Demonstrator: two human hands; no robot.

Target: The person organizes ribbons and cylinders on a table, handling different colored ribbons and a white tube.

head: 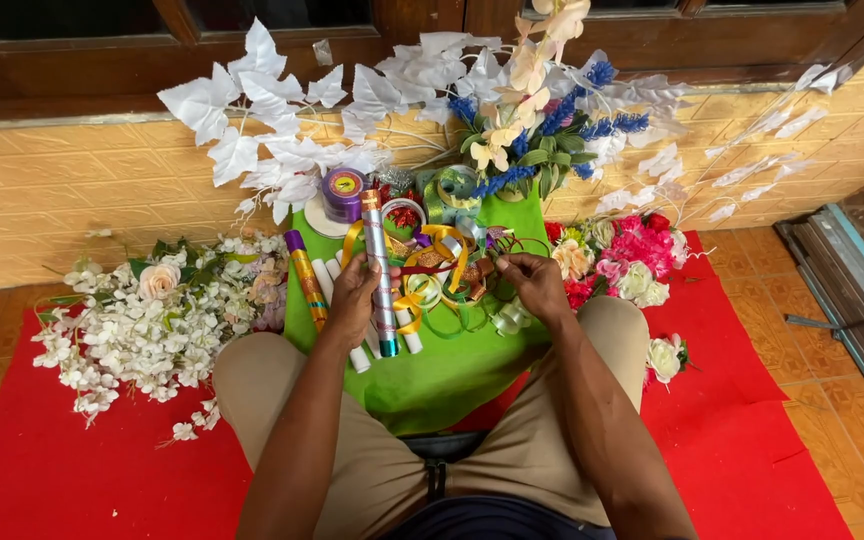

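- Left hand (354, 290): fingers wrapped around a silver foil roll (377, 262), upright above the green cloth (452, 375).
- Right hand (535, 283): fingertips pinching ribbon strands (442, 262); best drawn gently, untangled.

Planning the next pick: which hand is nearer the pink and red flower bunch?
Right. The right hand is just left of the pink and red flower bunch; the left hand, holding a silver wrapped roll, is further left.

Tiled floor (832, 420), red mat (72, 470), green cloth (442, 380)
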